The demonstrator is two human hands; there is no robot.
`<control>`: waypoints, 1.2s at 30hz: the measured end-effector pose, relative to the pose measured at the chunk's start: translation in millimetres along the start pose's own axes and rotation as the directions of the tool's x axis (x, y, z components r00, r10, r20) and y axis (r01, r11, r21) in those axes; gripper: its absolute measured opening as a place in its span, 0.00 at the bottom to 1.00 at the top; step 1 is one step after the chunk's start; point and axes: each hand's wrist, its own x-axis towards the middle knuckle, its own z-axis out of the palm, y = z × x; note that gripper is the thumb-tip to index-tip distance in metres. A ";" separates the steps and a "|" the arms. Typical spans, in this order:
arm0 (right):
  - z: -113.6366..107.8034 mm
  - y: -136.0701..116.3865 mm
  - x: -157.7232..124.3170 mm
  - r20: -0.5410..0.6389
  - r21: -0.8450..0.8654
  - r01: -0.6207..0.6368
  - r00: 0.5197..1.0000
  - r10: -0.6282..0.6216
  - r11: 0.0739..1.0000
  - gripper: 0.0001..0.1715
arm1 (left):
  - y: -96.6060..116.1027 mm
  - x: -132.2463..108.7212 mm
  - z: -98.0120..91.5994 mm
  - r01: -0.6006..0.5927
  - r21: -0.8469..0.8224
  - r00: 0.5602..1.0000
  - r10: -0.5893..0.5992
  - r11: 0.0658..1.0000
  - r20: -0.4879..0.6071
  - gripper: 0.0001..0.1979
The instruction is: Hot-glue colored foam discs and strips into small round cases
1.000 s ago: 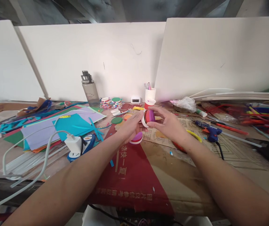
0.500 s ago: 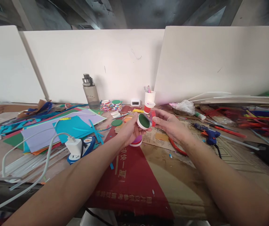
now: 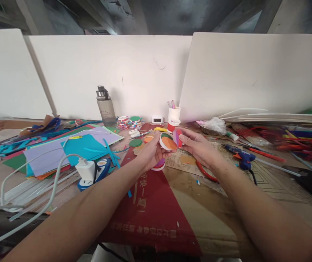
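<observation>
My left hand [image 3: 152,151] grips a small white round cup [image 3: 167,142] tilted toward me, showing an orange and green disc inside. My right hand [image 3: 196,145] pinches a pink and red paper piece [image 3: 176,138] right against the cup's rim. Both hands hover above a newspaper sheet [image 3: 183,162] on the bench. Just under my left hand, a second cup piece with a purple and red top [image 3: 158,165] lies on the red cardboard [image 3: 150,203].
Coloured paper sheets [image 3: 71,149] and a white charger plug [image 3: 86,170] lie at left. A water bottle [image 3: 106,106], stacked round pieces [image 3: 130,120], a clock and a pen cup [image 3: 174,112] stand at the back. A blue glue gun [image 3: 243,159] and coloured sticks [image 3: 295,136] are at right.
The cup in my left hand turned from sideways to open face toward me; its inside changed from plain green to mostly orange as my right hand brought paper against it.
</observation>
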 end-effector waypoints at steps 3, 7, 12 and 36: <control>-0.5 0.8 0.6 -0.005 0.029 -0.005 1.000 0.005 1.000 0.24 | 0.3 0.4 -0.4 0.015 0.000 1.000 -0.015 1.000 -0.003 0.29; 0.1 1.2 1.5 -0.067 0.120 -0.020 0.997 0.028 0.993 0.24 | -0.2 2.8 -2.8 0.052 -0.023 0.998 -0.053 0.998 -0.015 0.30; 1.6 -0.7 1.5 -0.077 0.167 -0.027 0.996 0.040 0.986 0.25 | -0.7 3.0 -4.2 0.089 -0.104 0.996 -0.090 0.991 0.001 0.32; -8.1 2.7 9.6 -0.401 -0.001 -0.289 0.877 0.264 0.957 0.07 | -6.9 3.2 -7.4 -0.143 -0.090 0.989 0.139 0.986 -0.045 0.11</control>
